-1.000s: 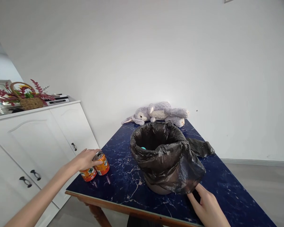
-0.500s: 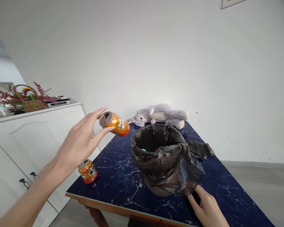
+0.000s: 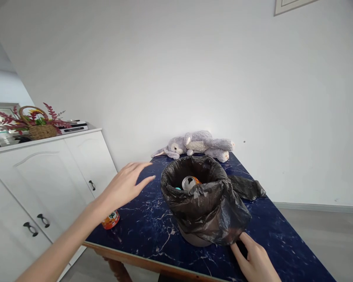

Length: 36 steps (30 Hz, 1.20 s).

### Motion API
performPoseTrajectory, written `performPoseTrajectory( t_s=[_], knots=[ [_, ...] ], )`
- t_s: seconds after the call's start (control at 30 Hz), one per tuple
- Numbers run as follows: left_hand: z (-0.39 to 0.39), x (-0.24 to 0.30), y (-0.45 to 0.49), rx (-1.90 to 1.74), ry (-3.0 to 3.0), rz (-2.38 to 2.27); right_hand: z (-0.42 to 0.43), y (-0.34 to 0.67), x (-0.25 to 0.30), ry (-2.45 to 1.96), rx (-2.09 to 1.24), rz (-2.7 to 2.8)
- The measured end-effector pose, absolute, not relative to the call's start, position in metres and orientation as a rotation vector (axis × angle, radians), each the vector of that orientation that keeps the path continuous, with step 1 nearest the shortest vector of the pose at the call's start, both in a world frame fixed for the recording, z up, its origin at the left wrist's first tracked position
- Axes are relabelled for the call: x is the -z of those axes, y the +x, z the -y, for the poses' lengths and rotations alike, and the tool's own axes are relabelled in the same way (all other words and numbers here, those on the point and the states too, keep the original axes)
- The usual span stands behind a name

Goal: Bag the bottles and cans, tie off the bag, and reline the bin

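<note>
My left hand (image 3: 126,184) is empty, thumb and fingers apart, over the left side of the table. An open orange soda can (image 3: 189,182) lies tilted inside the mouth of a bin lined with a black plastic bag (image 3: 206,211). Beside the can, a bit of something turquoise (image 3: 178,188) shows. A second orange soda can (image 3: 110,221) stands at the table's left edge, partly hidden by my left wrist. At the bin's near right side, my right hand (image 3: 257,260) grips the bag's hanging edge; its fingertips are partly covered by the plastic.
A grey plush rabbit (image 3: 197,145) lies at the back of the blue marbled table (image 3: 153,235), against the wall. Part of the bag (image 3: 248,188) trails right of the bin. White cabinets (image 3: 47,172) at left carry a wicker basket (image 3: 41,131) of artificial plants.
The can that my left hand held has been let go and is now in the bin. My left hand has opened and moved slightly lower. My right hand stays by the bag.
</note>
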<state>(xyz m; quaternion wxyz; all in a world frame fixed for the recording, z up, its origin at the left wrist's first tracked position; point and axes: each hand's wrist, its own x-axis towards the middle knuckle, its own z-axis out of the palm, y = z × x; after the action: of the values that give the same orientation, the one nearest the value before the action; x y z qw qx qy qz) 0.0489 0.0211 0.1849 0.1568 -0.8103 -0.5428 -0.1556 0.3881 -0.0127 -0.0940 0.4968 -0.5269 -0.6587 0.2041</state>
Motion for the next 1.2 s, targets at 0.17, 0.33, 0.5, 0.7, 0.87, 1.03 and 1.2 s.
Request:
performPoseTrajectory(
  t_s=[0.17,0.33,0.5,0.7,0.87,1.03,1.2],
  knots=[
    [-0.027,-0.136,-0.065,-0.025,-2.154,2.088,0.013,0.386,0.093,-1.300,-0.526,1.579],
    [-0.016,-0.077,-0.141,-0.127,-2.006,2.268,0.014,0.387,0.093,-1.286,-0.484,1.590],
    [-0.013,-0.070,-0.139,0.151,-2.025,2.167,0.013,0.388,0.095,-1.277,-0.445,1.620],
    [-0.007,-0.141,-0.046,1.043,-1.826,1.751,0.012,0.388,0.096,-1.261,-0.444,1.632],
    [-0.005,-0.183,0.051,1.331,-2.179,1.354,0.008,0.391,0.105,-1.264,-0.426,1.648],
    [-0.031,-0.186,0.117,1.038,-2.581,1.189,0.002,0.398,0.121,-1.309,-0.521,1.693],
    [-0.050,-0.181,0.134,0.948,-2.753,1.230,0.003,0.398,0.119,-1.321,-0.553,1.702]
  ],
)
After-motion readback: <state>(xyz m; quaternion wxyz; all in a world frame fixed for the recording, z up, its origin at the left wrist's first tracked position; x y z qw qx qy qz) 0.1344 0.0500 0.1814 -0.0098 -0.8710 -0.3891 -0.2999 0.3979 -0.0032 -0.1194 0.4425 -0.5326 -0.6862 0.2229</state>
